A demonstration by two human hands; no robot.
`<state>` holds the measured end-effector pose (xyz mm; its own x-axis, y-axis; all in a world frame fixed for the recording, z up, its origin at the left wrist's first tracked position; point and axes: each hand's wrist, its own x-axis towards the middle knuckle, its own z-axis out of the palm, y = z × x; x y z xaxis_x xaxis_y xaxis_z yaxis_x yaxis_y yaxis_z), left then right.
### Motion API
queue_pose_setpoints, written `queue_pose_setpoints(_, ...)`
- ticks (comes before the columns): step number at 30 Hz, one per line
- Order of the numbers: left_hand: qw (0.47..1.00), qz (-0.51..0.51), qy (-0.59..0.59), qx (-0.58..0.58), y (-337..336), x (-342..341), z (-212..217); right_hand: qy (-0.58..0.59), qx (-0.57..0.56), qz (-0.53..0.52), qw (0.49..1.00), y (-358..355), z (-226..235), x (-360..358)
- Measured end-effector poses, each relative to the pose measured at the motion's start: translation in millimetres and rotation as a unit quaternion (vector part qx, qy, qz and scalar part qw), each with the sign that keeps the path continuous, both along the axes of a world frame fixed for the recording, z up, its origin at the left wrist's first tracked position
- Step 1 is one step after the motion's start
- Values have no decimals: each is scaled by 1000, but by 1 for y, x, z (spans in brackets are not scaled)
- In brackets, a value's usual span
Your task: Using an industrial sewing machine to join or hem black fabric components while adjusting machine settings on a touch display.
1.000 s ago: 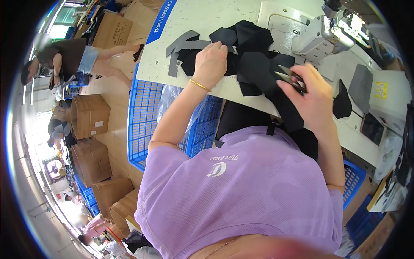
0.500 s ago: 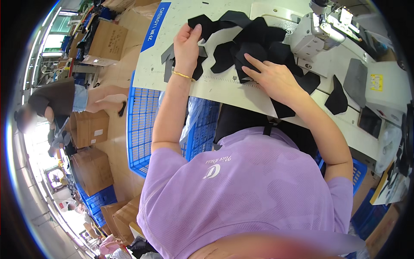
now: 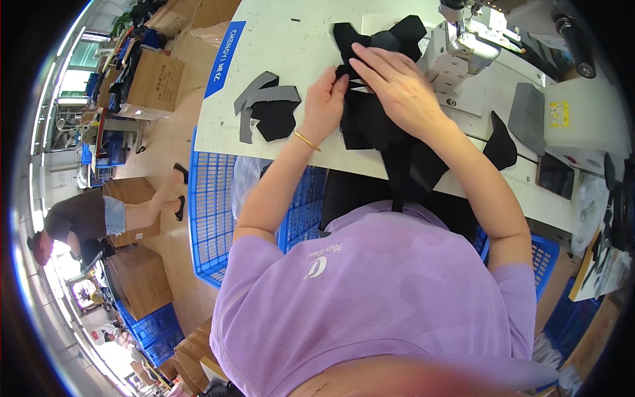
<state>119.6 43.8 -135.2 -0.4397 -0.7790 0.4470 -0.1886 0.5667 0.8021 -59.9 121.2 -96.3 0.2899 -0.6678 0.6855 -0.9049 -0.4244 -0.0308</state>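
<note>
A loose heap of black cut fabric pieces (image 3: 367, 122) lies on the white sewing table (image 3: 225, 122), partly hanging over its front edge. At the heap's left side my left hand (image 3: 325, 106) pinches the edge of a black piece between thumb and fingers. My right hand (image 3: 400, 89) rests on top of the heap, fingers stretched out, and hides part of it. Left of my hands, grey fabric strips (image 3: 278, 94) lie across another black piece (image 3: 276, 120). Off to the right is a single curved black piece (image 3: 501, 145).
A sewing machine head (image 3: 460, 56) stands just beyond my right hand. A dark phone (image 3: 555, 177) and a grey panel (image 3: 527, 119) lie at the right. Blue plastic baskets (image 3: 210, 221) stand below the table. A person (image 3: 83, 215) bends by cardboard boxes (image 3: 139, 281) at the left.
My left hand has moved right to the heap, away from the grey strips. My right hand has shifted up and flattened over the pieces. The heap is more gathered.
</note>
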Motion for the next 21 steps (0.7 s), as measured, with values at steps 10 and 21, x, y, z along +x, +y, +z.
queue_pose_setpoints(10, 888, 176, 340, 255, -19, -7, 20, 43, 98, -14, 994, 0, -45, -9)
queue_pose_setpoints(21, 940, -100, 189, 267, 3, 23, 104, -81, 1, 35, 996, 67, 18, -38)
